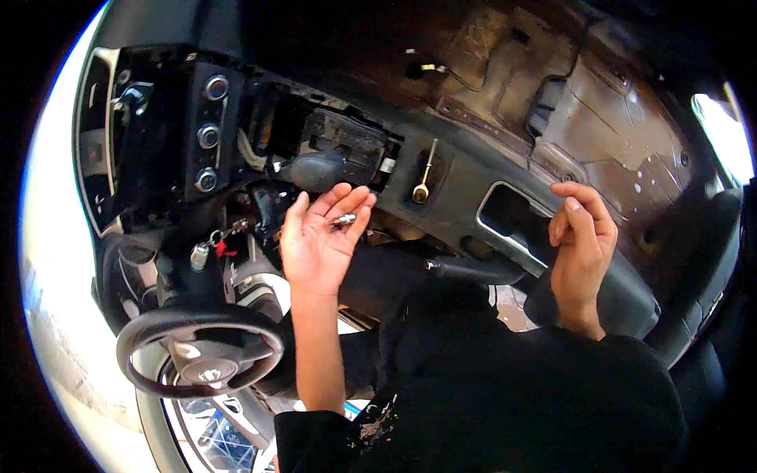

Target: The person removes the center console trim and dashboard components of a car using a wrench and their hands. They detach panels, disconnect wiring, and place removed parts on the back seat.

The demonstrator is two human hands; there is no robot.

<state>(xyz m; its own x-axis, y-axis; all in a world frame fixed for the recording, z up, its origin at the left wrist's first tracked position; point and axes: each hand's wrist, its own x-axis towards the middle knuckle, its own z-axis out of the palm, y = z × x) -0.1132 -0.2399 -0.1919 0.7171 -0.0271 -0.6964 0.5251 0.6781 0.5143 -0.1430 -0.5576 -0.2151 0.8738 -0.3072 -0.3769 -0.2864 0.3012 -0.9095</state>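
The person's left hand [317,246] is turned palm up, its fingers parted and gently bent, the thumb standing clear of them. Across those fingers lies a small metal piece [342,221], slim, roughly cylindrical and brightly reflective (its finer shape is too small to make out). It rests on bare skin near the dismantled part of the center console [461,189], where a dark, egg-shaped form [311,171] sits among rough-edged openings.

The right hand [583,244] is raised on the other side, beside a rectangular bin [486,205] edged with a smooth, silvery, round-cornered rim. Its fingers are curled, with the thumb laid close against the index finger; whether anything is pinched between them cannot be told.

Between the two hands, farther from the body, a ratchet [426,175] lies in a shallow recess of the console, its straight metal shank ending in a rounded head that catches the light. The console's skin is dark and matte. Beyond it spreads the bare floor pan [615,126], brownish sheet metal with pressed ridges, pale spots and dark wiring.

At the left, three round knobs [207,136] with shiny rings stand in a row on a black panel. Below them hang keys [200,256] beside a vivid red tag [224,250], and nearer the body is the thick, dark ring of the steering wheel [197,317]. The person's black top [512,394] is soft cloth (pale, paint-like flecks mark one patch).
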